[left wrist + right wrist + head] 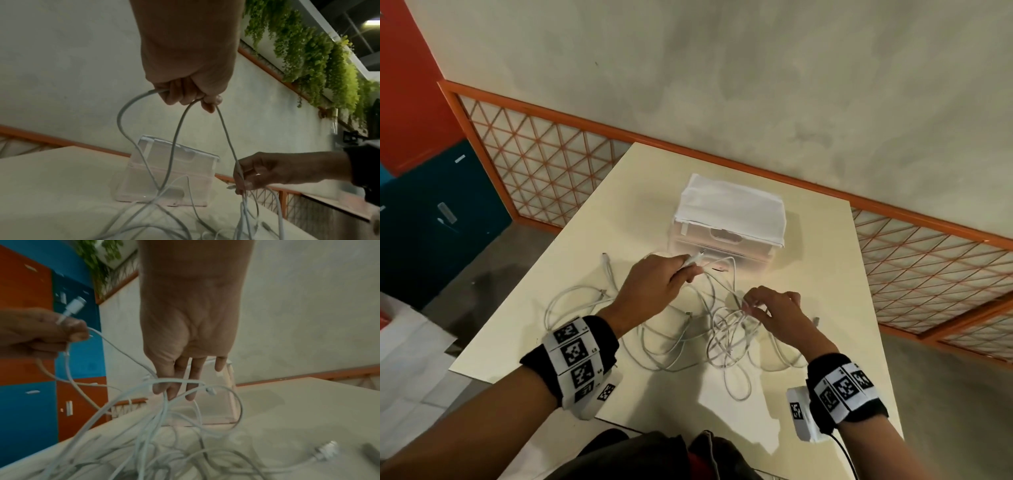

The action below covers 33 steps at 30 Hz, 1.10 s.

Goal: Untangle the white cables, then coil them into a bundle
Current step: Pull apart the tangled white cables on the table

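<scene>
A tangle of white cables (719,339) lies on the cream table (825,240), with loops spreading left (571,301) and toward the near edge. My left hand (654,284) is raised above the table and grips a cable end, its plug (75,305) sticking out past the fingers; two strands (179,129) hang from the fist. My right hand (774,311) is lower, over the knot, pinching strands (164,386) between thumb and fingertips (244,185). A loose plug (327,449) lies on the table to the right.
A clear plastic drawer box (726,236) with a white cloth on top stands just beyond the hands. An orange lattice railing (544,161) runs behind the table. Blue and orange lockers (41,353) stand to the left. The table's near edge (524,380) is close to my wrists.
</scene>
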### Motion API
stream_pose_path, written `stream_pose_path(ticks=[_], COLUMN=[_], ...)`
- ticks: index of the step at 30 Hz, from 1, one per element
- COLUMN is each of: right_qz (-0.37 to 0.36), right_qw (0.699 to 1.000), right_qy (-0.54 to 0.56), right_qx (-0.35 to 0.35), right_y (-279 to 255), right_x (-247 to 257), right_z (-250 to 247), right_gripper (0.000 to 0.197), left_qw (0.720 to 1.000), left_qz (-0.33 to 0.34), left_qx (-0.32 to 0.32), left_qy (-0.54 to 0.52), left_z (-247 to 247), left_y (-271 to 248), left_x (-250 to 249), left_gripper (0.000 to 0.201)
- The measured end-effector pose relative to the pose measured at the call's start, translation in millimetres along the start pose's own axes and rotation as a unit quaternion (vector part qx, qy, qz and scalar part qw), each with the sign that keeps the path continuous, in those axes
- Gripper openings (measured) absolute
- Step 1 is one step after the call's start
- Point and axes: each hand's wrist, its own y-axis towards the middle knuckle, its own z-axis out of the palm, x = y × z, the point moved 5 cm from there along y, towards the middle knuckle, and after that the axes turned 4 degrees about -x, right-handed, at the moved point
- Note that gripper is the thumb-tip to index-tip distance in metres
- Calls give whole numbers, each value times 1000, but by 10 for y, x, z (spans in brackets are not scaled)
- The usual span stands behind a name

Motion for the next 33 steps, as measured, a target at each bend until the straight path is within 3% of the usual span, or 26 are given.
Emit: stream_pose_path(ticks=[5, 9, 12, 15, 18, 21, 24, 29, 33], right_qz=[13, 1, -18, -38, -85, -118, -140, -125, -151], right_qw=[998, 996, 996, 991, 971, 958, 969, 991, 986], right_qy=[-63, -80, -66, -31, -11, -7, 2, -16, 63], right_qx=[1, -27, -56, -121, -221, -263, -205, -41, -43], right_y=[28, 44, 70, 92, 93, 105, 135, 120, 66], right_x=[-110, -91, -6, 63, 219, 395, 514, 607, 815], right_z=[142, 199, 68, -270, -687, -993, -1010, -524, -392], right_gripper=[17, 22, 20, 19, 13, 7, 9, 7, 9], left_qw=[999, 997, 995, 993, 994, 993, 992, 997, 995], left_qz=[4, 7, -30, -71, -89, -107, -119, -71, -52], left_qx=[-38, -66, -87, -91, -49, -21, -12, 20, 89], left_qy=[-26, -42, -24, 12, 42, 43, 28, 8, -5], left_z=[18, -65, -143, -214, -159, -80, -36, 38, 250], left_y=[-91, -72, -50, -69, -134, -166, -152, -93, -86], left_x=[-81, -118, 39, 259, 357, 356, 342, 117, -36], left_gripper=[26, 38, 27, 28, 28, 27, 24, 48, 32])
